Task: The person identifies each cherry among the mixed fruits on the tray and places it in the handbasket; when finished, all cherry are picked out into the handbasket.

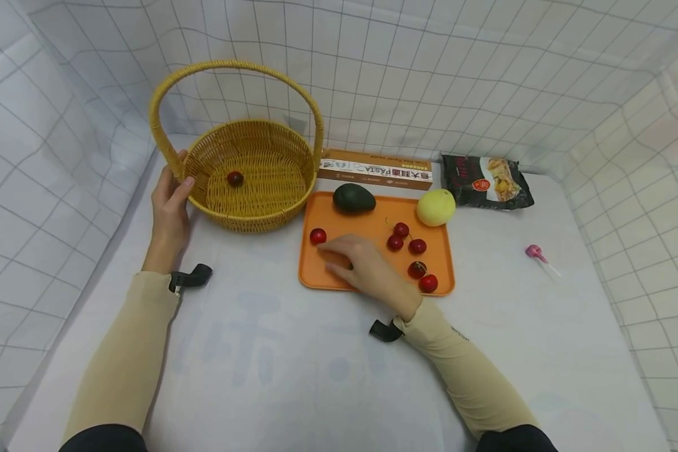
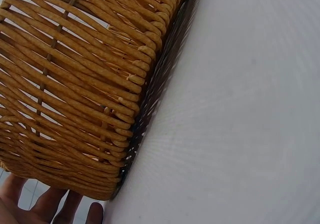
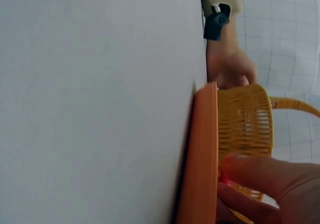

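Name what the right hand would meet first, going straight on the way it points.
Probably the lone cherry on the left side of the orange tray; the right hand looks very close, though contact is unclear.

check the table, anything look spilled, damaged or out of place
Nothing appears spilled or damaged. The one mildly odd thing is the lollipop, lying by itself toward the right of the table, apart from the tray and the snack bag. The basket stands upright, with one cherry inside.
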`<state>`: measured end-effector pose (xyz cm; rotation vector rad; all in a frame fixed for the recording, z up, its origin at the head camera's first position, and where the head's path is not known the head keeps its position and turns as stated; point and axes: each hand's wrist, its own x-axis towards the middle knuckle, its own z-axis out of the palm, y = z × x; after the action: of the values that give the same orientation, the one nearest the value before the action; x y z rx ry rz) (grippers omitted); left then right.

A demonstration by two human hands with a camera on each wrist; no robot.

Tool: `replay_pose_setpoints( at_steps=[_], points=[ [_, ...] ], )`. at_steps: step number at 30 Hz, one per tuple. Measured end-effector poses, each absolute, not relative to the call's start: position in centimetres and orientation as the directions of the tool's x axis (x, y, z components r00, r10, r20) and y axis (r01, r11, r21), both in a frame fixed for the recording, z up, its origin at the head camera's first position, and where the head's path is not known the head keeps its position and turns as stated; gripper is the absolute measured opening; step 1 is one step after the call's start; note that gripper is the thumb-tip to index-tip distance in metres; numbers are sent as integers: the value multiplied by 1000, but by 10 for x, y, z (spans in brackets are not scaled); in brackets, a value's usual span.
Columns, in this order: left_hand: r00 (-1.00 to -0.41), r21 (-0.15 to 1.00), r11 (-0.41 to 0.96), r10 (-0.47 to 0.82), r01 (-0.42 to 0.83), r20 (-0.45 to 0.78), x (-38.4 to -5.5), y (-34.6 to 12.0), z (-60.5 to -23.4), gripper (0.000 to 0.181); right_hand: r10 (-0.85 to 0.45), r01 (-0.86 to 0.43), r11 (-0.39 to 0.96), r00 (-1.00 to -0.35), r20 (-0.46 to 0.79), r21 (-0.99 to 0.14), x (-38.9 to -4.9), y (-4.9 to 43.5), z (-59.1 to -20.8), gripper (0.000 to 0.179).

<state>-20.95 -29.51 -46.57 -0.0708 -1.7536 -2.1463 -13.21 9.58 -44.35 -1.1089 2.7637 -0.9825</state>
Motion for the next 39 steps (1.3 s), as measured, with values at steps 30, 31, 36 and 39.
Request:
replay_pose_setpoints(
  at_steps=[30, 31, 36, 39],
  points=[
    [-934, 938, -159, -240, 308, 266, -212, -297, -469, 58, -613, -600, 602, -770, 178, -527, -128, 90, -448, 16],
    [-933, 939, -153, -240, 308, 267, -212, -297, -469, 58, -616, -603, 598, -767, 180, -527, -128, 91, -448, 17],
    [-935, 938, -163, -239, 305, 262, -211, -297, -468, 57, -632, -634, 586, -747, 206, -504, -130, 92, -447, 24],
    [-936, 939, -170, -240, 300, 256, -211, -297, -467, 57, -641, -647, 583, -738, 211, -492, -129, 92, -446, 35]
  ],
)
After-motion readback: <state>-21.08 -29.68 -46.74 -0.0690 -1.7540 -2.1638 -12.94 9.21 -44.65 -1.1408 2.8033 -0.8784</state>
